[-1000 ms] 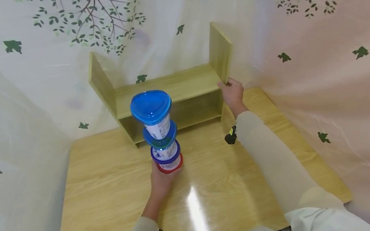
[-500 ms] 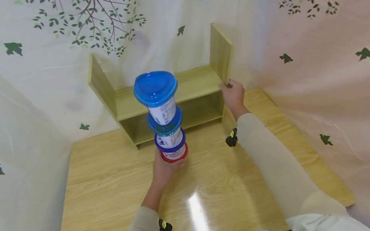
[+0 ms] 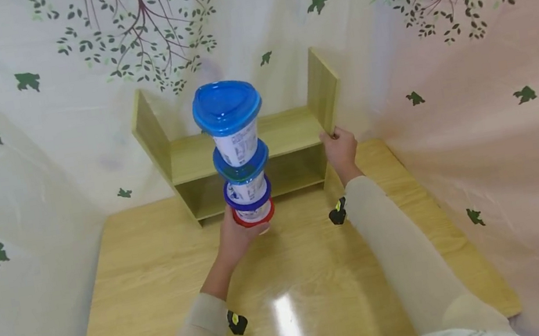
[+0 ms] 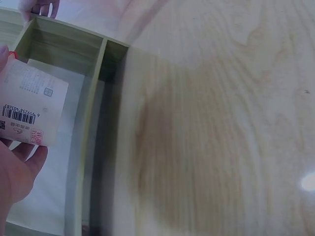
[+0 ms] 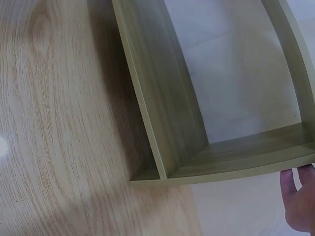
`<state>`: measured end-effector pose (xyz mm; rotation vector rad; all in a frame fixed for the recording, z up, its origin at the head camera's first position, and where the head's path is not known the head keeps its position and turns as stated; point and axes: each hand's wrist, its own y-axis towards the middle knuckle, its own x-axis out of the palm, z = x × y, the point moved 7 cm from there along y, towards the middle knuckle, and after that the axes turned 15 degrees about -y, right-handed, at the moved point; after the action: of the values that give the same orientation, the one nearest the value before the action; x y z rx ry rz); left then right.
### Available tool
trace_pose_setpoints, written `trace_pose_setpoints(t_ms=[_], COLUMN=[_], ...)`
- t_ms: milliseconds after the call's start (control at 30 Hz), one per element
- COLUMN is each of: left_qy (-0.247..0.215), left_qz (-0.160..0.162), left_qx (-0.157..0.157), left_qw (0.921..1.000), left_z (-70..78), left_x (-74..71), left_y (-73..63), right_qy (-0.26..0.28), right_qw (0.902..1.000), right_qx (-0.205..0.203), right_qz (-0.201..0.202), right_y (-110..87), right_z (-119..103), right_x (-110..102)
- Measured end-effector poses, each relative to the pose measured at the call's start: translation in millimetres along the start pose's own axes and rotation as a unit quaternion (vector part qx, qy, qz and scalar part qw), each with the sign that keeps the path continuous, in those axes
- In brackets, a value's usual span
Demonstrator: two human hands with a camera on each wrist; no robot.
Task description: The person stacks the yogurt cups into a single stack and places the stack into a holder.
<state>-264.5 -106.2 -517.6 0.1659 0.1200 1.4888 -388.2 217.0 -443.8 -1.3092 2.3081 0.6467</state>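
Note:
A stack of several white plastic tubs with lids stands upright on my left hand in the head view. The top tub's lid is blue, another blue lid and a purple lid lie below, and the lowest lid is red. My left fingers grip the lowest tub, whose barcode shows in the left wrist view. Behind the stack is a wooden shelf. My right hand holds the edge of its right side panel; in the right wrist view only some fingers show.
The shelf stands at the back of a wooden table, close to a fabric backdrop printed with leaves. Its lower compartment is partly hidden by the stack. A bright light reflection lies on the tabletop.
My left hand has carried the stack of tubs upward and a little right and forward, in front of the upper shelf. My right hand keeps its hold on the shelf's side panel.

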Motion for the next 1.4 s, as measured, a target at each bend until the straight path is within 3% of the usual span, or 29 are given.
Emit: trace_pose_setpoints(t_ms=[300,533,1067,1400], left_qy=[0.008,0.013,0.02,0.012], left_qz=[-0.016,-0.03,-0.044,-0.045], left_qx=[0.014,0.005,0.049,0.048], left_qw=[0.9997,0.9994,0.9976,0.9978], left_z=[24.2,38.2,81.6,102.3], left_x=[-0.7,7.4,12.3,19.8], left_y=[20.4,29.6,57.4,75.0], right_qy=[-0.012,0.003,-0.009,0.003], right_qw=[0.9999,1.0,1.0,1.0], right_qx=[-0.004,0.007,-0.005,-0.007], right_qz=[0.001,0.002,0.001,0.006], right_y=[1.3,1.9,0.9,2.4], right_z=[-2,5,-2,0], right_x=[2,0,2,3])
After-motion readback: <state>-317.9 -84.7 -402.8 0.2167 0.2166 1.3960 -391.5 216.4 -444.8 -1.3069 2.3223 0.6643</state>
